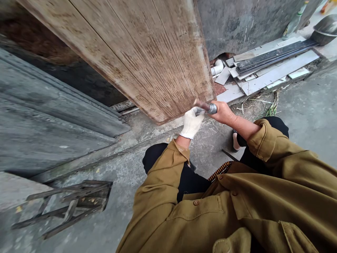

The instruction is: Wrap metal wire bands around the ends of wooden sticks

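A weathered plank panel leans over the concrete ledge, its lower edge just in front of my hands. My left hand, in a white knitted glove, is closed near the panel's lower right corner; what its fingertips pinch is too small to make out. Bare and closed, my right hand grips a wooden tool handle bound with silvery wire. The handle's end points left, just above the gloved fingers. The rest of that tool is hidden by my right hand.
Tile strips and boards lie stacked along the wall at right, beside a white pipe elbow and a dark bowl. A wooden stool lies at lower left, below grey boards. Between my knees is a thin dark strip.
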The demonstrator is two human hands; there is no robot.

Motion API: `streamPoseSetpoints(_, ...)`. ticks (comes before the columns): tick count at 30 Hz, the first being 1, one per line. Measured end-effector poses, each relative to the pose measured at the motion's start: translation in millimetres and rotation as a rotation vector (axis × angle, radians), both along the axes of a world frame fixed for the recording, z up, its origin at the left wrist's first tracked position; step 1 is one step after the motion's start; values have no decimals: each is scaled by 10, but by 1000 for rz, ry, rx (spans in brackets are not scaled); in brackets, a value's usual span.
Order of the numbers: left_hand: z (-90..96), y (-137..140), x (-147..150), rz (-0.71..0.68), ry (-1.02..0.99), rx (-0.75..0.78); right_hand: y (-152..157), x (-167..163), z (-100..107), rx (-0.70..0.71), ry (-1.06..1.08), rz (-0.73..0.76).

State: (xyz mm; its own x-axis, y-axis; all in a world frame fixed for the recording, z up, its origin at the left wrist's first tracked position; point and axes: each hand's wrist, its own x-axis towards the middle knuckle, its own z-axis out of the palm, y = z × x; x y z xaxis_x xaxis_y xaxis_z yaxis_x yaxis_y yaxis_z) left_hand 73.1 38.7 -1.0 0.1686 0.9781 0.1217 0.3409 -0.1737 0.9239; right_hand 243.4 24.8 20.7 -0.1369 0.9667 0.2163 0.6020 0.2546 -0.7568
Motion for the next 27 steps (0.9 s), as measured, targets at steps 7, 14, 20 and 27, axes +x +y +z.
streamPoseSetpoints(7,24,-92,-80,-7,223,485,46,-52,-29,-1045,1019,164)
streamPoseSetpoints(14,-31,-52,-151,-22,299,576,37,7,-8,-1171,1247,224)
streamPoseSetpoints(20,9,-99,-144,-34,343,626,43,10,-13,-1248,1251,295)
streamPoseSetpoints(27,23,-89,-146,23,219,475,-2,-34,11,-944,1100,180)
